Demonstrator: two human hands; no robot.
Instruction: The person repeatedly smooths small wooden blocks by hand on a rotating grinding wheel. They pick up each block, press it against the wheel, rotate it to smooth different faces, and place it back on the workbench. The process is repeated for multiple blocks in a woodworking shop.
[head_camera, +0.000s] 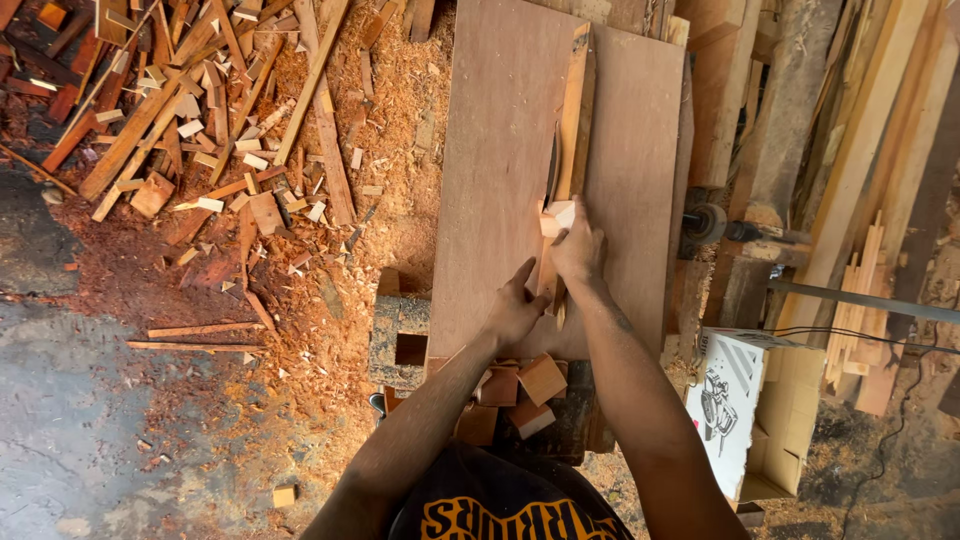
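A flat plywood saw table fills the middle of the head view, with a saw blade rising from a slot along its centre. A long narrow wood strip lies along the right of the blade. My right hand grips a small pale wood block pressed against the near end of the strip. My left hand rests flat on the table with fingers spread, touching the strip's near end from the left.
Small cut wood blocks are piled below the table's near edge. Offcuts and sawdust cover the floor at left. Planks lean at right, next to a white cardboard box and a metal bar.
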